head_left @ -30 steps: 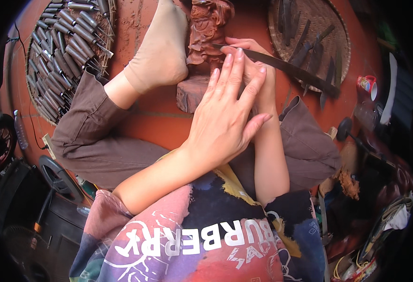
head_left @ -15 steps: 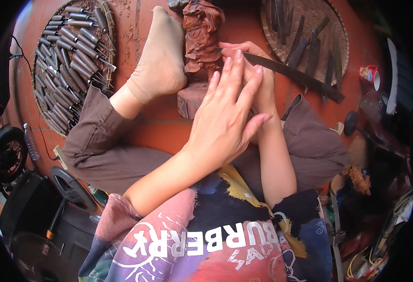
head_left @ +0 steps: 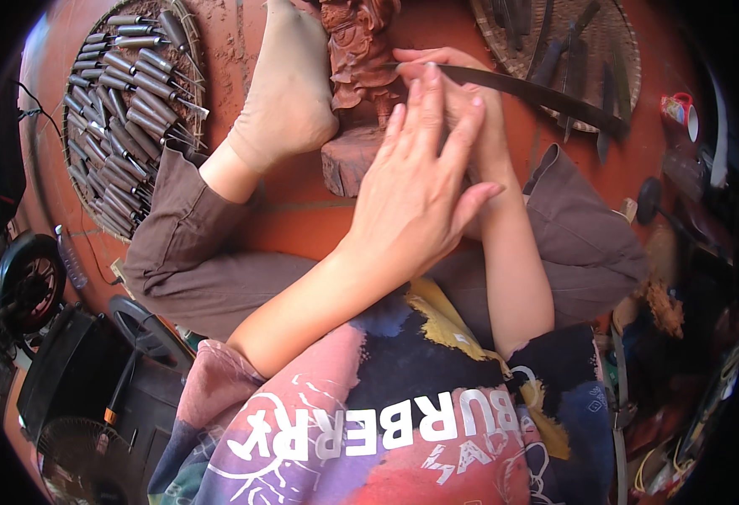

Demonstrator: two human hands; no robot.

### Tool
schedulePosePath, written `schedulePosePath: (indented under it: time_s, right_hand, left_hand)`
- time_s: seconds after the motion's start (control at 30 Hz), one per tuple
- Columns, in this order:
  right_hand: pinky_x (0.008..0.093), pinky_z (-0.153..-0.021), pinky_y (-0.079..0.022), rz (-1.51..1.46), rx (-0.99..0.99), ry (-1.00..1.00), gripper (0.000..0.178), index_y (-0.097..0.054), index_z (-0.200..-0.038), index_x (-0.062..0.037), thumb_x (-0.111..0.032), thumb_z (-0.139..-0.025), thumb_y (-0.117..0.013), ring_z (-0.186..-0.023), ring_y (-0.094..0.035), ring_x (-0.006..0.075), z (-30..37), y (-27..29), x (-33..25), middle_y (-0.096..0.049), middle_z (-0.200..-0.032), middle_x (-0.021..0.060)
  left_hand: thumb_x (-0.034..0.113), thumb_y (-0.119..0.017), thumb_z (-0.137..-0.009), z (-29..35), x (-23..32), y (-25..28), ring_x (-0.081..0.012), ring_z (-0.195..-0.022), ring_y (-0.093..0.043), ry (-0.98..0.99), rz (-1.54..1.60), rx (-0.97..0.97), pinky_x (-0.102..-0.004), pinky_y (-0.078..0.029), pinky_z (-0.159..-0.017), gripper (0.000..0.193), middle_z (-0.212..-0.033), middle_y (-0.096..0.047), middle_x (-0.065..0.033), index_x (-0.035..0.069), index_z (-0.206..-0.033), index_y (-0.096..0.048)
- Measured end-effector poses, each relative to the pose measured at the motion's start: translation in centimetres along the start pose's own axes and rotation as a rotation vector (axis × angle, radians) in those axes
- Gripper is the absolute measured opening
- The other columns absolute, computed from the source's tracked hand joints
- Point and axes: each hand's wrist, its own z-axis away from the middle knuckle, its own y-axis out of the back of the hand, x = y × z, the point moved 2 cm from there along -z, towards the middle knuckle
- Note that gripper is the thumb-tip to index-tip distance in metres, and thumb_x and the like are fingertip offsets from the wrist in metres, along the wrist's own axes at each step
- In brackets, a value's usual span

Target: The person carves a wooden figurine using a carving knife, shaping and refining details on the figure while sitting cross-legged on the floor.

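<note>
A reddish-brown carved wooden figure (head_left: 359,63) stands on its block base (head_left: 351,164) beside my bare-soled, sock-covered foot (head_left: 289,93). My right hand (head_left: 483,118) grips a long dark metal file (head_left: 546,94) near its narrow end, whose tip meets the figure's right side. The wide end of the file reaches out to the right. My left hand (head_left: 415,177) lies across the right hand with fingers stretched out flat, fingertips near the narrow end of the file. It covers part of the right hand's palm and fingers.
A round woven tray (head_left: 198,50) at the left bears many wooden-handled carving chisels (head_left: 138,105). Another woven tray (head_left: 504,80) at the upper right holds several files. A red and white cup (head_left: 680,114) stands beyond it. A wheel (head_left: 29,282) is at the far left.
The whole view has shifted slightly, the figure now sitting higher in it. My hands keep their hold, and the file has turned a little against the figure.
</note>
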Motion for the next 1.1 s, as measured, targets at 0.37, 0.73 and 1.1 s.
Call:
schedulePosePath:
  time_s: [0.37, 0.73, 1.1]
  right_hand:
    - [0.0265, -0.079, -0.057, 0.037, 0.005, 0.034, 0.019, -0.066, -0.113, 0.0027, -0.011, -0.101, -0.061, -0.089, -0.068, 0.0139, -0.2, 0.6, 0.4, -0.071, -0.115, 0.0172]
    - [0.0295, -0.084, -0.058, 0.029, -0.074, 0.098, 0.017, -0.069, -0.109, 0.0037, -0.008, -0.098, -0.062, -0.098, -0.071, 0.0203, -0.3, 1.1, 0.5, -0.072, -0.115, 0.0174]
    - [0.0293, -0.089, -0.057, 0.236, -0.017, 0.046, 0.019, -0.070, -0.106, 0.0053, -0.011, -0.099, -0.062, -0.102, -0.069, 0.0188, -0.3, 0.5, -0.7, -0.071, -0.114, 0.0154]
  left_hand:
    - [0.036, -0.071, -0.090, -0.6, -0.4, -0.3, -0.0511, -0.144, -0.034, -0.034, 0.003, 0.000, -0.0551, -0.031, -0.118, 0.079, -0.158, -0.025, -0.0378, 0.001, -0.153, -0.039]
    - [0.039, -0.067, -0.095, 0.6, -0.2, 0.7, -0.0454, -0.146, -0.034, -0.024, -0.004, -0.018, -0.0543, -0.029, -0.119, 0.076, -0.159, -0.028, -0.0322, 0.006, -0.155, -0.037]
    - [0.035, -0.069, -0.093, 0.4, -0.1, 1.6, -0.0482, -0.149, -0.028, -0.019, -0.025, -0.034, -0.0538, -0.029, -0.119, 0.073, -0.161, -0.028, -0.0291, 0.006, -0.154, -0.041]
